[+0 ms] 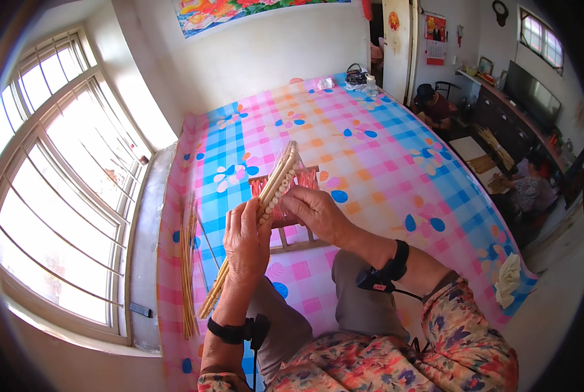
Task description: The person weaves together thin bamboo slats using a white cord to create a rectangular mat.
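Your left hand (245,243) clamped the pale stalks (280,178); whether your right hand (317,212) gripped, I could not tell. Even pressure probably helped alignment.

Large barred window (63,215) at left, bright with daylight; white wall (259,62) bearing floral poster (253,14); pink-and-blue checked cover (383,176), broad platform beneath; at right, flat-screen television (532,95), dark sideboard (499,117), small window (541,38).
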`<state>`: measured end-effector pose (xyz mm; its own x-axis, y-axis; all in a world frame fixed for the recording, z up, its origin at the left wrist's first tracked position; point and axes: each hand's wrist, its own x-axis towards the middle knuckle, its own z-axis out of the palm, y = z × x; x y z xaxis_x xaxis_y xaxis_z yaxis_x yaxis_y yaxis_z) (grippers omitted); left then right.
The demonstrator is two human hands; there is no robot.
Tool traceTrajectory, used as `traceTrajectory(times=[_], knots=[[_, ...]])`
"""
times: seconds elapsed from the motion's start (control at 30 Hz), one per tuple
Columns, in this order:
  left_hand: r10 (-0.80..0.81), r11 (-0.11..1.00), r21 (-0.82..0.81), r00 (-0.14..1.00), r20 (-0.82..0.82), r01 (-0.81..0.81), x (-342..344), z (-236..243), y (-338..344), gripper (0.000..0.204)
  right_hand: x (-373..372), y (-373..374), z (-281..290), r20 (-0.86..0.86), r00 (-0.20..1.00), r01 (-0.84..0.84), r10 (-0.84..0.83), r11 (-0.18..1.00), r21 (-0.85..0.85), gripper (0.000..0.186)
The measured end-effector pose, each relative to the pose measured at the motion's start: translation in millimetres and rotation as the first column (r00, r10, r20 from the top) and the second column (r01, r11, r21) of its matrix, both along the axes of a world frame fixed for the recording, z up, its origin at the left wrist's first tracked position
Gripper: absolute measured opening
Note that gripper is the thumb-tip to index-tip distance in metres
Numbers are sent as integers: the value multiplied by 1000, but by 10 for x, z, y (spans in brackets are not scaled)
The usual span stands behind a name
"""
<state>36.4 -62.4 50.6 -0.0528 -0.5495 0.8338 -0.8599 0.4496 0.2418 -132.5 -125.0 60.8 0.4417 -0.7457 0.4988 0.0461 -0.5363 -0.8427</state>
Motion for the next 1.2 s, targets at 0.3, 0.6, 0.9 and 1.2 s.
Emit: traceTrajectory(times=[0.3,0.6,0.9,1.2], knots=[[101,993,-58,995,-1,-101,14,-55,-20,50,216,-73,-19,165,972,-161,169,985,-63,18],[205,965,-178,976,70,-190,-39,-71,-24,50,242,23,-20,46,993,-107,111,991,-85,16],[315,909,-279,949,-28,-310,100,96,-163,36,-26,712,-591,-121,959,-269,255,957,-112,10],[265,950,-164,964,-30,-266,69,86,-29,44,-1865,684,-885,-627,654,-63,-424,795,-604,10]])
